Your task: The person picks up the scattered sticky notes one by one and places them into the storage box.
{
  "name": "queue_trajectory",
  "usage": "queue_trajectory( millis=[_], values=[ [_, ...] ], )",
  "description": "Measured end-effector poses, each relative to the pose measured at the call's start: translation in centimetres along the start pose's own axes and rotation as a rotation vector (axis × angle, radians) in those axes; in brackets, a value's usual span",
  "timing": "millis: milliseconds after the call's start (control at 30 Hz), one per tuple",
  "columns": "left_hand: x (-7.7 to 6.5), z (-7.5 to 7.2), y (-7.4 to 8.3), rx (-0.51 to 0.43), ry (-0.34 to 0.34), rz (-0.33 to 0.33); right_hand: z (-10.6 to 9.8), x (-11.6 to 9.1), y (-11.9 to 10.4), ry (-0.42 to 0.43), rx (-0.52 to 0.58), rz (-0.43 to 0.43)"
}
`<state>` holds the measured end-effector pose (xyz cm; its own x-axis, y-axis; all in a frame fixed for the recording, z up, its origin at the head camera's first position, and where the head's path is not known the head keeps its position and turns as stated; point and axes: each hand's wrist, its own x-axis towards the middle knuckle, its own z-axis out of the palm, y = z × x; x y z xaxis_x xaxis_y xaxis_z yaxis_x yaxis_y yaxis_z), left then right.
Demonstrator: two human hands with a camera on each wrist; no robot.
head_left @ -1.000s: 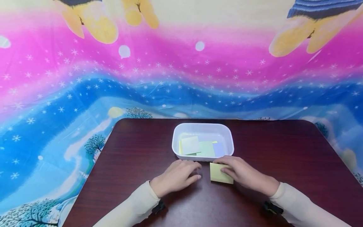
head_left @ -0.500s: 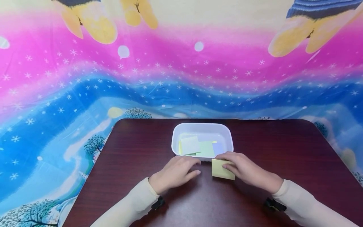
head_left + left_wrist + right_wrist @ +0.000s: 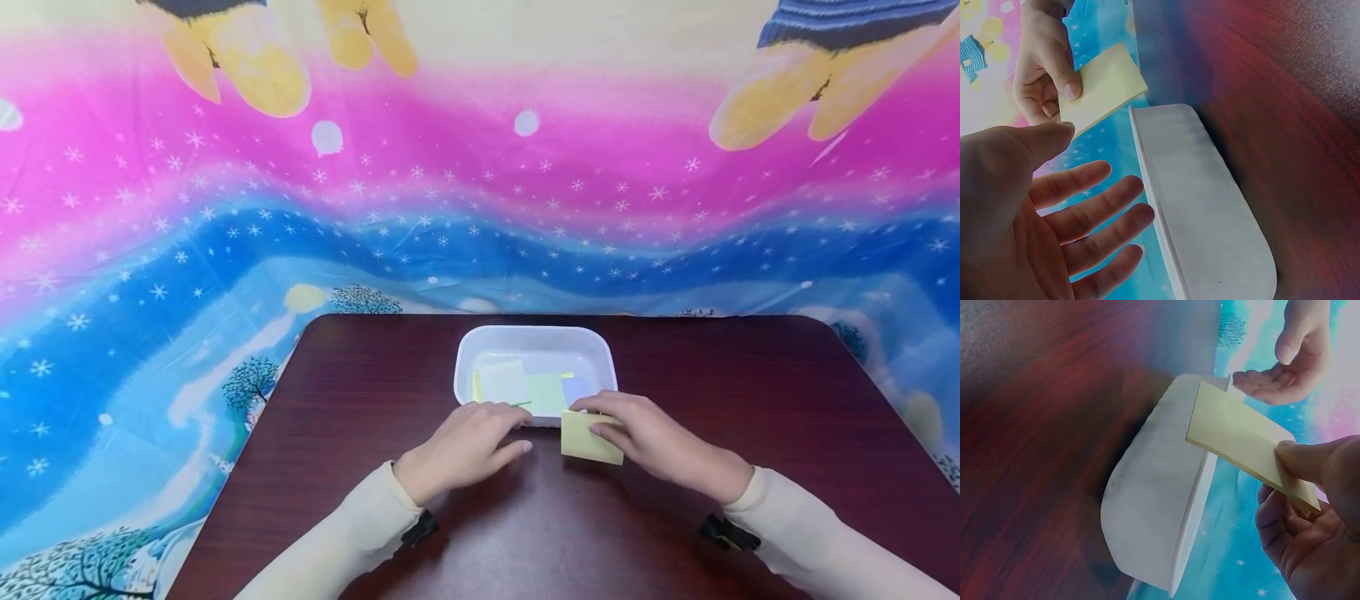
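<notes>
My right hand (image 3: 652, 433) pinches a yellow sticky note pad (image 3: 590, 439) between thumb and fingers, upright at the near right edge of a white plastic tub (image 3: 536, 335). In the right wrist view the pad (image 3: 1235, 431) shows as a thin stack, tilted, in front of the tub's side (image 3: 1154, 487). My left hand (image 3: 461, 450) hovers at the tub's near left side, fingers loosely bent and holding nothing. In the left wrist view its fingers (image 3: 1094, 212) are spread apart, beside the tub wall (image 3: 1204, 206). Inside the tub lie a whitish pad (image 3: 504, 382), a pale green one (image 3: 546, 392) and a lilac one (image 3: 575, 389).
The tub stands on a dark reddish-brown table (image 3: 375, 375), towards its far edge. Behind the table hangs a colourful cloth (image 3: 480, 183) with snowflakes. Bits of bright yellow paper (image 3: 476, 385) peek out beneath the whitish pad.
My right hand has lifted the yellow sticky note pad slightly and moved it forward to the tub's near rim. The left hand has shifted a little forward too.
</notes>
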<state>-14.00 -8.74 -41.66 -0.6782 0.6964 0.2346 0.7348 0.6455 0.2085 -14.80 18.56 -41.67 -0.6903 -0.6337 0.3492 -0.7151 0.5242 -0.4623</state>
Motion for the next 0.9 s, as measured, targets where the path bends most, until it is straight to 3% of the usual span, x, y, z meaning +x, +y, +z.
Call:
queue_trajectory(
  millis=[400,900],
  values=[
    [0.7,-0.9,-0.2,0.019,-0.031,-0.017,-0.7,0.5,-0.1,0.002,-0.008,0.023],
    [1.3,-1.3,-0.7,0.016,-0.028,-0.030,-1.6,1.3,0.4,0.023,-0.023,-0.009]
  ],
)
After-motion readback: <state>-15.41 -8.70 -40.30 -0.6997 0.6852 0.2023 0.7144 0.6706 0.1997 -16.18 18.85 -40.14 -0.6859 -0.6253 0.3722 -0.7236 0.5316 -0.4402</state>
